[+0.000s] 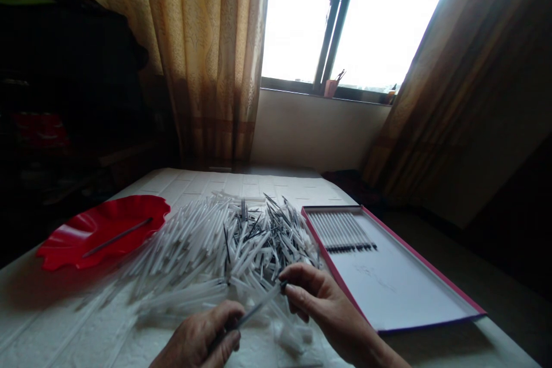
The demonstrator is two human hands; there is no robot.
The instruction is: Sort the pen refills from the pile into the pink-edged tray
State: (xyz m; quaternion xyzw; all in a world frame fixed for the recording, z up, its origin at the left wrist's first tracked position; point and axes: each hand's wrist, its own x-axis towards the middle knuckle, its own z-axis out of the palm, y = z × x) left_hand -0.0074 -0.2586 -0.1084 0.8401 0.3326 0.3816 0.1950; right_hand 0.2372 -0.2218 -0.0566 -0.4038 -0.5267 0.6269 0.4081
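Note:
My left hand, low in the middle, is closed round one end of a clear pen. At the pen's other end, my right hand pinches a small black piece between thumb and fingertips. The pen slants up to the right between both hands. Just beyond them lies a heap of clear pen barrels, and beside it thin dark refills are mixed with white and clear parts. To the right, a row of clear pens with black ends rests in a shallow box lid with a pink rim.
On the left of the white table stands a red scalloped plate with a single dark pen in it. Clear plastic bags lie near my hands. Behind are curtains and a window sill with a small cup.

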